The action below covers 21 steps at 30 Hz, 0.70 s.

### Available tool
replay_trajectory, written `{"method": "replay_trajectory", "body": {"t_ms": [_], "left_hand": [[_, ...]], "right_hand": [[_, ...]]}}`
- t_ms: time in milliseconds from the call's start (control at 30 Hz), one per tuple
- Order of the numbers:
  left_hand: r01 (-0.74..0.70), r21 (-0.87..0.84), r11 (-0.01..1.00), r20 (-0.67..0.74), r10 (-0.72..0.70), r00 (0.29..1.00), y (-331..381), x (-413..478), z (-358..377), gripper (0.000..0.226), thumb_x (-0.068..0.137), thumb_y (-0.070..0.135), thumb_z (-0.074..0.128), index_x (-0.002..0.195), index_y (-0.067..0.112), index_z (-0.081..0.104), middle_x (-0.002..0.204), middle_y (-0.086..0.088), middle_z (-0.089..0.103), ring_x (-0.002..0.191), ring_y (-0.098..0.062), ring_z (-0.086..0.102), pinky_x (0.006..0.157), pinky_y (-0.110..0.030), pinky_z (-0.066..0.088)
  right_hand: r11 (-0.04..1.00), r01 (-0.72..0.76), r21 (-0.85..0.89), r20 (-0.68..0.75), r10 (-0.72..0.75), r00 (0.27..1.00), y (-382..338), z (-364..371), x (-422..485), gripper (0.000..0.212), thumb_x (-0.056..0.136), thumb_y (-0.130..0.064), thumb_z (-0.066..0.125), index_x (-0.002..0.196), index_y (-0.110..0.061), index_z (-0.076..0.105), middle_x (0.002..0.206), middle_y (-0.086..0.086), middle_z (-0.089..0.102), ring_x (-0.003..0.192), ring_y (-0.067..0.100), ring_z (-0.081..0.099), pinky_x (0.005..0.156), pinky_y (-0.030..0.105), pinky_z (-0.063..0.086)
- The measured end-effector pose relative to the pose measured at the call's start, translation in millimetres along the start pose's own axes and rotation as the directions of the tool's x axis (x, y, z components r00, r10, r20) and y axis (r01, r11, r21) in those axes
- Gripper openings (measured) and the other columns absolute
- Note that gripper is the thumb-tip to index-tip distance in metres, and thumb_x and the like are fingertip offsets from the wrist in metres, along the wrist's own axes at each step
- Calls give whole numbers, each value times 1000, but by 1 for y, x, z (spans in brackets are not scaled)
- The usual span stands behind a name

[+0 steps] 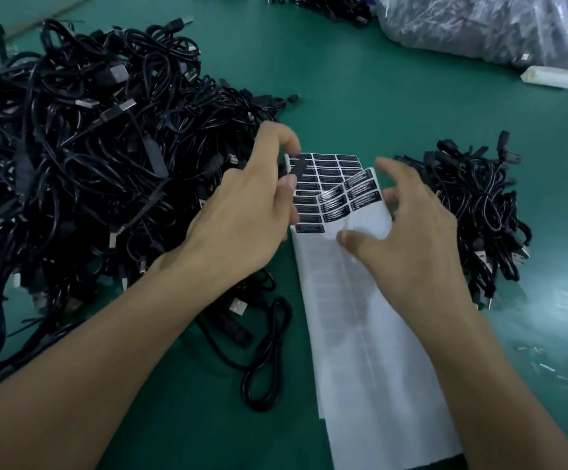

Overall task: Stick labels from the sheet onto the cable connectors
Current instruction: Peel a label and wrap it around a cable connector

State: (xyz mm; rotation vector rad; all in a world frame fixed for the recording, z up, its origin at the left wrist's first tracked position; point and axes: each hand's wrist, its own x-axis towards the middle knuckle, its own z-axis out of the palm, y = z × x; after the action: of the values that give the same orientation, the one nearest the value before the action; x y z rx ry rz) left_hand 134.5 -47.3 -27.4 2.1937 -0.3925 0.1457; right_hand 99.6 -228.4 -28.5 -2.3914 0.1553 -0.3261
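A white label sheet lies on the green table, with rows of black labels at its far end. My left hand pinches a black cable connector over the sheet's top left corner. My right hand holds the sheet's bent-up top right part. Its thumb lies on the white backing and its fingers curl behind the raised edge. The cable behind the connector is hidden by my left hand.
A big tangled pile of black USB cables fills the left. A smaller cable pile lies to the right. A looped cable sits near my left forearm. A plastic bag of cables and a white packet are far right.
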Motion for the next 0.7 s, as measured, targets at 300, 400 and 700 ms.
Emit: {"method": "replay_trajectory", "body": {"t_ms": [300,400,700], "left_hand": [[46,31,998,96,-49,994,7,-1,0,22,85,27,40,83,35,61,72,16,70,68,-14,69,69,-44,59],[22,28,999,80,-25,996,7,-1,1,15,81,31,51,85,34,65,70,11,69,66,-15,65,69,-44,58],[-33,-81,996,176,47,983,3,-1,-1,23,73,19,83,87,26,66,77,10,71,71,-6,69,74,-40,61]], "right_hand": [[841,-283,462,217,202,955,3,-13,6,64,83,-10,68,135,-41,47,84,13,73,60,26,59,54,36,53],[794,-333,508,249,235,940,3,-15,9,67,77,-14,68,137,-39,49,86,8,71,59,15,62,50,28,52],[848,-218,482,315,64,947,2,-10,7,30,73,-5,80,98,-18,70,88,0,77,73,14,72,61,25,57]]}}
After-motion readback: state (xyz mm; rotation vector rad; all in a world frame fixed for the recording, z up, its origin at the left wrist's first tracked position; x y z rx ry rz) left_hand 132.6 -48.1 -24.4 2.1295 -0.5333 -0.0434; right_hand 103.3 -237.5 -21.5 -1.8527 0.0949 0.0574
